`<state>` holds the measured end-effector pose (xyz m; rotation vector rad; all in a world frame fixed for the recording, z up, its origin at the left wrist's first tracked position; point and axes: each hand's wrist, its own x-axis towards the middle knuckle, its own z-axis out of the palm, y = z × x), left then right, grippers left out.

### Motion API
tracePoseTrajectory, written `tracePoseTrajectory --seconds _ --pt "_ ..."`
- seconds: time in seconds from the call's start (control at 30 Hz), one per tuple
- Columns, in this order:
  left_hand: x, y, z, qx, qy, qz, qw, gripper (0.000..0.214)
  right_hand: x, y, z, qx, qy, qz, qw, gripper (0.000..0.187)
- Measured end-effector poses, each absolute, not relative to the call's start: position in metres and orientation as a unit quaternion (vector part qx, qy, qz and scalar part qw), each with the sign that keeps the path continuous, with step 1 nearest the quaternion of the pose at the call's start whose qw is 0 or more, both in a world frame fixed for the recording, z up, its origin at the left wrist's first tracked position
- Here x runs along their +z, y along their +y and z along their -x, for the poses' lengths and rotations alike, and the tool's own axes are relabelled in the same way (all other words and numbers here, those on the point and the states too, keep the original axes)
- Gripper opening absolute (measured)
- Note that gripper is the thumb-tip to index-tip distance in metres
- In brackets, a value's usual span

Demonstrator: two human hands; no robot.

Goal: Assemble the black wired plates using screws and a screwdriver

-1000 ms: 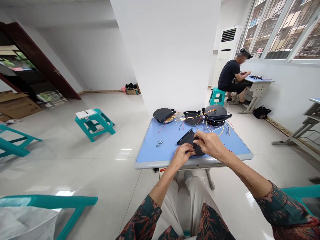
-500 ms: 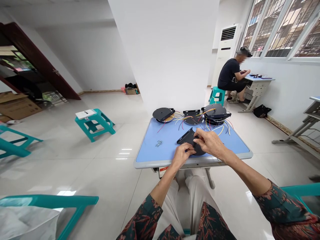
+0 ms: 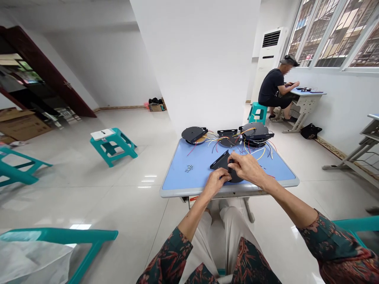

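On the blue table [image 3: 195, 179] lies a black round plate with a black metal bracket [image 3: 219, 161] across it. My left hand [image 3: 216, 181] is pinched at the plate's near edge, its fingers closed on something too small to make out. My right hand [image 3: 247, 167] is curled over the top of the plate, fingers closed on the bracket end. A small heap of silver screws [image 3: 188, 169] lies on the table to the left of my hands.
Along the table's far edge stand three more black round plates [image 3: 194, 134] [image 3: 227, 139] [image 3: 256, 135] with coloured wires. A white pillar rises behind. Teal stools [image 3: 113, 145] stand on the floor to the left. Another person [image 3: 274, 91] sits at a desk far right.
My hands have barely shifted on the plate and bracket; the view has moved slightly.
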<state>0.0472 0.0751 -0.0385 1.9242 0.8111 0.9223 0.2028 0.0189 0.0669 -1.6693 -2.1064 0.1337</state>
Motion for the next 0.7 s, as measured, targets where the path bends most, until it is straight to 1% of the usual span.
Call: tracePoseTrajectory --seconds 0.07,0.13,0.2,0.27,0.37,0.43,0.53,0.7 --pt "-0.040 0.075 -0.048 0.370 0.339 -0.747 0.435 0.004 0.065 0.016 -0.197 0.006 -0.746 0.635 0.200 0.015" --pt "-0.042 0.076 -0.049 0.373 0.346 -0.736 0.447 0.005 0.064 0.013 -0.191 -0.024 -0.729 0.659 0.183 0.017" --pt "-0.044 0.077 -0.049 0.379 0.342 -0.738 0.441 0.006 0.064 0.012 -0.189 -0.030 -0.716 0.672 0.188 0.019" --pt "-0.045 0.078 -0.049 0.381 0.338 -0.746 0.430 0.010 0.065 0.014 -0.192 0.005 -0.727 0.652 0.214 0.019" --pt "-0.048 0.080 -0.049 0.378 0.332 -0.753 0.424 0.013 0.066 0.020 -0.203 0.103 -0.774 0.568 0.259 0.018" --pt "-0.048 0.081 -0.049 0.375 0.331 -0.757 0.420 0.013 0.064 0.024 -0.209 0.128 -0.782 0.542 0.281 0.015" --pt "-0.045 0.079 -0.048 0.369 0.339 -0.763 0.409 0.013 0.054 0.028 -0.210 0.083 -0.765 0.565 0.296 0.010" --pt "-0.038 0.073 -0.047 0.356 0.348 -0.774 0.392 0.013 0.029 0.028 -0.198 -0.021 -0.721 0.614 0.319 0.017"
